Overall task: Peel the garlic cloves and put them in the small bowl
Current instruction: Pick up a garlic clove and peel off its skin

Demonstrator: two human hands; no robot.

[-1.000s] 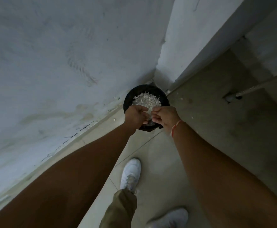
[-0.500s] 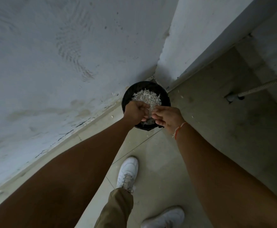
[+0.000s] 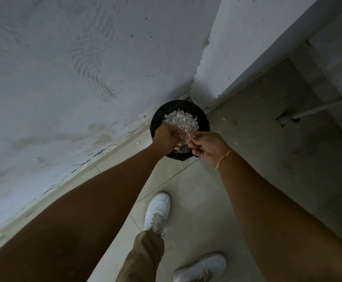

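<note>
Currently, from my remote seat, I read the head view like this:

Left hand: the left hand [image 3: 167, 138] is curled into a loose fist over the near rim of the black bin; its fingertips meet those of the other hand. I cannot tell what, if anything, sits inside the curl.
Right hand: the right hand [image 3: 208, 145] pinches a thin pale sliver of garlic skin [image 3: 189, 134] between thumb and fingers — the sliver stands roughly upright, its long axis pointing up and away from me.
Garlic clove: I cannot make out a clove; if one is held, the fingers hide it, so its direction is unreadable.
Black bin: one black bin [image 3: 180, 129] stands on the floor [image 3: 247, 159] in the corner where the walls meet, directly under both hands.
Peels: a heap of pale peels [image 3: 181, 120] fills the bin — too many to count. A few flakes lie scattered on the floor beside it.
Wrist: one red-and-white thread band [image 3: 224, 159] on the right wrist.
Shoes: two white shoes, one [image 3: 158, 210] ahead, the other [image 3: 201, 267] at the bottom edge.
Hose: one ribbed hose [image 3: 324, 105] runs from the right edge down to the floor, well apart from the bin.
</note>
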